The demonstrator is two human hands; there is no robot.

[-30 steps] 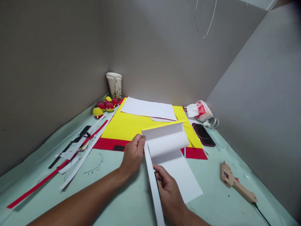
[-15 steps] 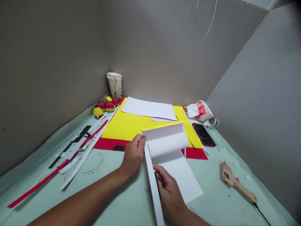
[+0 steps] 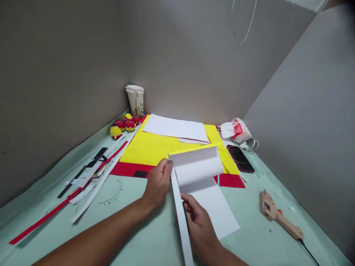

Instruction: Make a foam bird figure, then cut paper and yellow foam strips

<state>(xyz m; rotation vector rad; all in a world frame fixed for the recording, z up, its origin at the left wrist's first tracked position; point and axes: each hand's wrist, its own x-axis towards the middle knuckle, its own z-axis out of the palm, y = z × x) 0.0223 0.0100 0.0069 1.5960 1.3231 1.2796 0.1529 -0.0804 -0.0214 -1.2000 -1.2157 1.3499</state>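
Observation:
My left hand (image 3: 159, 181) pinches the upper left edge of a white sheet of paper (image 3: 199, 166), which curls up and shows a yellow edge at its top. A narrow white strip (image 3: 181, 221) runs from that edge down toward me, partly split from the sheet. My right hand (image 3: 200, 223) is closed around scissors (image 3: 185, 216); only a bit of the black handle shows, and the blades lie mostly hidden between strip and sheet. The sheet's lower part spreads to the right of my right hand, just above or on the table.
Yellow and red sheets (image 3: 149, 147) lie behind, with white paper (image 3: 174, 127) on top. Paper scraps (image 3: 83, 181), red-yellow round pieces (image 3: 129, 125) and paper cups (image 3: 135, 99) are left. On the right are a phone (image 3: 240, 159), tissue pack (image 3: 240, 131) and corded glue gun (image 3: 280, 216).
Almost nothing differs. The curled sheet and my left hand have shifted very slightly to the right; my right hand stays in about the same place.

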